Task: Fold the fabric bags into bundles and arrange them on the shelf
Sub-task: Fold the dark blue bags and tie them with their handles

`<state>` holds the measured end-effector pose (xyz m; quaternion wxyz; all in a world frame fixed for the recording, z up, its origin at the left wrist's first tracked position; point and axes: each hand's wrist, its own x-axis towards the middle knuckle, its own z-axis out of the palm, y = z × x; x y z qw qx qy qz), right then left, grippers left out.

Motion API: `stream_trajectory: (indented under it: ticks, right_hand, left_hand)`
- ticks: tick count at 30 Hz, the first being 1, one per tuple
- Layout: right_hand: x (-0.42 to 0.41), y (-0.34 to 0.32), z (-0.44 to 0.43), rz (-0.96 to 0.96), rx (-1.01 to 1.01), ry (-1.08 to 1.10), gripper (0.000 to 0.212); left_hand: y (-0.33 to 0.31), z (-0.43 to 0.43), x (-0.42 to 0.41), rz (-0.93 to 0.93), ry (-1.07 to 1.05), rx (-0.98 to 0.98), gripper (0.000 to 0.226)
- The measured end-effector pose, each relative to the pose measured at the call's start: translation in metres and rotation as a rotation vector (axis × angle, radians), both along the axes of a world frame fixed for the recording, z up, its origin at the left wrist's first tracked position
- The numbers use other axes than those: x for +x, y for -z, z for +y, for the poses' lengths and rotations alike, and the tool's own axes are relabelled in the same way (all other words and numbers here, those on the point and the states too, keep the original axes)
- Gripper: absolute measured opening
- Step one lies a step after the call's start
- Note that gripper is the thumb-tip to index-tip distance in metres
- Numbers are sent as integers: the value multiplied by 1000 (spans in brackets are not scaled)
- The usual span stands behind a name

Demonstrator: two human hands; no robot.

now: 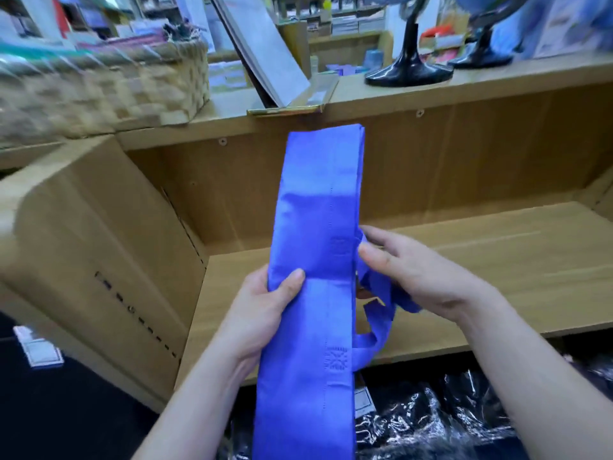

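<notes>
Item under inspection: one blue fabric bag [318, 200], folded lengthwise into a long narrow strip. It is being held in the air in front of the wooden shelf [497, 260], and its far end is reaching up toward the shelf's upper board. It is not touching the shelf board below it.

The left hand [265, 310] is gripping the strip's left edge about midway along. Its thumb [292, 280] is pressing down on the top face, and the fingers are curling underneath. The right hand [414, 277] is pinching the strip's right edge between thumb and forefinger, at the point where the handle straps [378, 327] are joining the bag. The straps are hanging loose and crumpled beside the strip, partly under the right palm (the other right fingers are hidden from view).

Surroundings: a cardboard box [99, 244] is standing against the shelf's left side. A woven basket [116, 84] is sitting on the top board at left, blurred. Two black stands [408, 68] are resting on the top board at right. Dark goods in clear plastic wrap [431, 416] are lying below the shelf board.
</notes>
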<state>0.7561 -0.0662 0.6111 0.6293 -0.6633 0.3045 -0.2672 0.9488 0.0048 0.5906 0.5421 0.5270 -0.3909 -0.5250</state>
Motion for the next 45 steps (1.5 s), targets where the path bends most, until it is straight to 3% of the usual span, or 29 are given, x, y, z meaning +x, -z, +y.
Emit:
stream_trajectory:
  ticks: [4,8,12,15,16,18,19,20,22,25,28,30,32,34,36,38,40,42,45]
  right_hand:
    - [8,6,12,123,-96,34,21]
    - [13,11,13,238,-100,75,10]
    - [6,20,3,343,-122,77,20]
    - [6,34,-13,455,-146,274,29]
    - [6,38,-19,595,-264,381,36]
    - [6,44,-19,958,-695,563,58]
    - [8,46,-13,953,-892,603,62]
    - [12,48,-5,858,-993,550,59]
    - [27,58,18,729,-935,233,53]
    - [47,102,41,1013,-750,-159,79]
    - [49,129,39,1216,-756,-190,93]
    - [46,132,35,1254,-800,-200,88]
    - [44,130,30,1241,-808,-238,82]
    - [39,123,24,1228,-808,-302,78]
    - [33,115,17,1222,-827,-380,76]
    - [26,107,9,1265,-865,-422,76]
    - [20,105,-5,1290,-999,-352,65]
    - [16,104,-23,1251,-1201,-162,42]
    - [9,99,-35,1139,-1161,259,39]
  left_hand:
    - [12,2,-8,0,-8,23,15]
    - [21,1,-15,61,-60,69,16]
    - [30,4,-17,122,-152,66,12]
    - [44,0,-14,142,-270,121,9]
    - [51,-2,-12,150,-323,141,8]
    - [65,-8,-12,213,-423,157,5]
    - [71,-11,-14,254,-468,151,6]
    - [77,-14,-17,281,-522,148,8]
    - [87,-20,-25,278,-621,165,12]
    - [101,-26,-31,208,-632,255,13]
    - [111,-16,-20,138,-480,279,14]
    - [117,-2,-1,-71,-465,174,34]
    - [117,12,17,-558,-414,2,64]
    - [116,15,28,-1210,-91,-142,76]
    - [111,10,30,-1675,281,-62,79]
    - [110,5,32,-1756,400,110,81]
    - [110,1,30,-1827,464,148,78]
    - [106,2,14,-1998,525,117,72]
    - [108,0,-18,-2096,588,133,63]
